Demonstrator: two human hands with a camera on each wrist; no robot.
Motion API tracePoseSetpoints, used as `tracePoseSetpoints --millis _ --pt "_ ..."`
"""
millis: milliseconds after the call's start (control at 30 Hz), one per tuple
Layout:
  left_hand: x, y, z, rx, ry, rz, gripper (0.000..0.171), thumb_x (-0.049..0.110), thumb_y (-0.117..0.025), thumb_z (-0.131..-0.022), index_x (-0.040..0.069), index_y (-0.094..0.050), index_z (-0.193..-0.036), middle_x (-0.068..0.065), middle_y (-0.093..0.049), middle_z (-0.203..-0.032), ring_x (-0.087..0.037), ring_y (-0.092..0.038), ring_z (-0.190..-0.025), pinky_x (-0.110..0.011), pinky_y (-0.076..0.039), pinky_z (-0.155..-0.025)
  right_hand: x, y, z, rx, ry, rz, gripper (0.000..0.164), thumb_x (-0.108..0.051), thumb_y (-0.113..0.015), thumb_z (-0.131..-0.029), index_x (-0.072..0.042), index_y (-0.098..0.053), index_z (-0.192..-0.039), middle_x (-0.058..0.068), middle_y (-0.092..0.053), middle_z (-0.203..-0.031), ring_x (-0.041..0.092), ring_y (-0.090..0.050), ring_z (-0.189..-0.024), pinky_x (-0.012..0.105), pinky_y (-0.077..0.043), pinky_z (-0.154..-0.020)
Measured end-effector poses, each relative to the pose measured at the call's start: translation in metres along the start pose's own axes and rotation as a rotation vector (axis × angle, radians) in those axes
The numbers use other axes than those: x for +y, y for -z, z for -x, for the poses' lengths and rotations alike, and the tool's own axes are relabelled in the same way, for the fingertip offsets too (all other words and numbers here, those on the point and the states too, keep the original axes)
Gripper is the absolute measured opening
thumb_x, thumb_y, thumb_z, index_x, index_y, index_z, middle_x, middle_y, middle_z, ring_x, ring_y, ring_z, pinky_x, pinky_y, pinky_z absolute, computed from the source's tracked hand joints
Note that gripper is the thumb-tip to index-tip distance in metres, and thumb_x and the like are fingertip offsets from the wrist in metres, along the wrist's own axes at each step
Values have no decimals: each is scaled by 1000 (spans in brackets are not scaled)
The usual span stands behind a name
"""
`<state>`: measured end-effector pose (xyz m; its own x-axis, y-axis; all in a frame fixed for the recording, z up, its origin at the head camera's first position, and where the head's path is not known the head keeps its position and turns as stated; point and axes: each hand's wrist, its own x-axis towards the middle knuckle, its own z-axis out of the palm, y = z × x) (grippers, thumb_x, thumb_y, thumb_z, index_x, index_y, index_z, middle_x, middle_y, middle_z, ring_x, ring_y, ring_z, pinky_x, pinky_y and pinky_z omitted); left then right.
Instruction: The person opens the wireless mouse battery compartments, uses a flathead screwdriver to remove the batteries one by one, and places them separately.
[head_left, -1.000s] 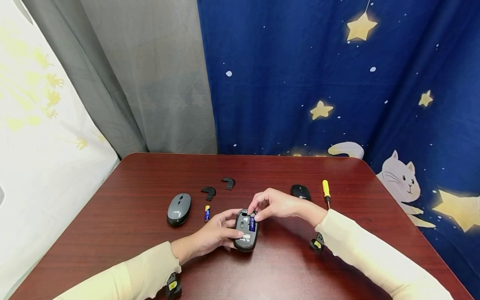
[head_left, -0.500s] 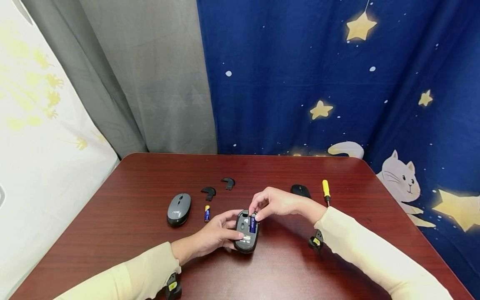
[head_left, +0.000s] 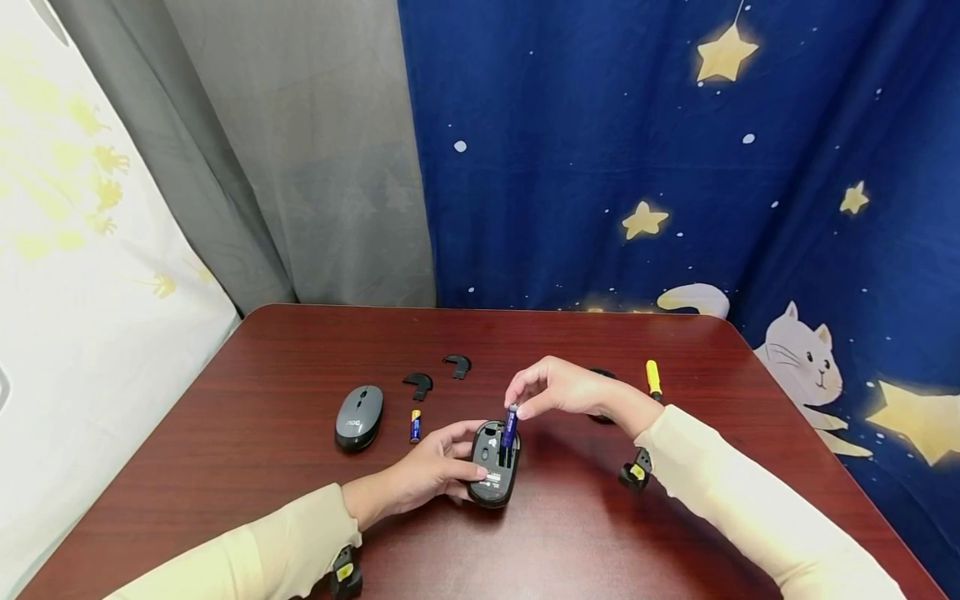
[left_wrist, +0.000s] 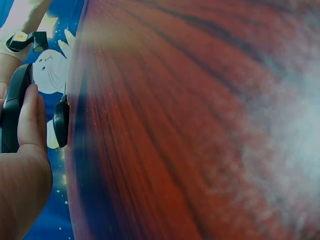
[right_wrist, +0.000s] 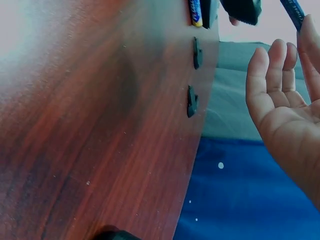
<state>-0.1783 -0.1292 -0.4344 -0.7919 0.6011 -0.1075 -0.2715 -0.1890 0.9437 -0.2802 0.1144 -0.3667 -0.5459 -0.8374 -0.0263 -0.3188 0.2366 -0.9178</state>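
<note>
My left hand (head_left: 429,467) grips a dark computer mouse (head_left: 491,483) by its left side, its underside facing up and the battery slot uncovered. Between the thumb and index finger of my right hand (head_left: 558,390) is the upper end of a blue battery (head_left: 510,427). That battery stands tilted, its lower end at the slot. In the right wrist view the same battery (right_wrist: 293,14) shows at the fingertips, while the other fingers of the right hand (right_wrist: 285,95) are loosely bent. The left wrist view shows the held mouse (left_wrist: 15,107) edge-on above the table.
Left of the hands lie a grey mouse (head_left: 359,418), a blue-and-yellow battery (head_left: 416,426) and two black covers, a nearer cover (head_left: 418,385) and a farther cover (head_left: 457,365). A black mouse (head_left: 602,372) is partly behind the right hand. Beside it lies a yellow-handled screwdriver (head_left: 653,379).
The battery, lying in the mouse's slot before, now has its upper end raised out of it. My right hand has moved up and slightly right with it; the left hand stays put.
</note>
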Motion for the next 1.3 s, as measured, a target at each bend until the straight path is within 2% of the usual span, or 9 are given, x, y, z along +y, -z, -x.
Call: tracePoseSetpoints --millis 167,433,667,833,1000,1133,1300 --pt "0 0 1 -6 -13 0 69 -4 -64 -87 0 -30 -147 -24 -59 -123 -29 -66 -97 -41 -57 -73 -1 9 2 55 -52 -60 18 -2 -73 -84 3 -70 -101 8 -70 -94 20 -63 -86 34 -54 -81" --pt "0 1 2 3 -18 7 69 -6 -64 -86 1 -32 -146 -25 -59 -123 -31 -66 -97 -43 -57 -74 3 20 1 106 -63 -403 16 7 -61 -90 -1 -67 -102 12 -70 -99 22 -67 -91 51 -48 -91" --pt "0 2 1 9 -20 2 68 -7 -64 -86 1 -32 -146 -24 -59 -123 -31 -66 -97 -43 -57 -73 9 26 -2 220 -58 -564 23 10 -53 -94 -4 -69 -102 10 -69 -96 23 -69 -86 51 -51 -88" --pt "1 2 1 16 -20 3 69 -8 -64 -86 1 -32 -147 -24 -59 -123 -30 -66 -96 -41 -57 -72 12 29 -6 332 -87 -632 24 8 -51 -95 -8 -67 -104 10 -68 -99 22 -69 -88 53 -48 -90" --pt "1 2 1 13 -22 4 69 -8 -64 -85 0 -32 -146 -25 -58 -124 -31 -66 -97 -42 -57 -73 14 31 -12 435 -117 -686 20 4 -50 -97 -2 -62 -112 10 -66 -96 22 -69 -85 50 -48 -90" --pt "1 2 1 12 -22 4 70 -7 -64 -85 1 -32 -147 -24 -58 -124 -31 -66 -97 -43 -57 -74 17 33 -18 493 -126 -702 31 3 -49 -98 7 -50 -129 9 -66 -94 20 -69 -83 40 -55 -83" --pt "1 2 2 2 -24 1 70 -7 -65 -85 2 -32 -147 -24 -58 -125 -31 -66 -98 -44 -56 -75 23 35 -28 564 -145 -737 40 3 -47 -99 11 -40 -138 7 -66 -94 17 -67 -85 39 -54 -85"
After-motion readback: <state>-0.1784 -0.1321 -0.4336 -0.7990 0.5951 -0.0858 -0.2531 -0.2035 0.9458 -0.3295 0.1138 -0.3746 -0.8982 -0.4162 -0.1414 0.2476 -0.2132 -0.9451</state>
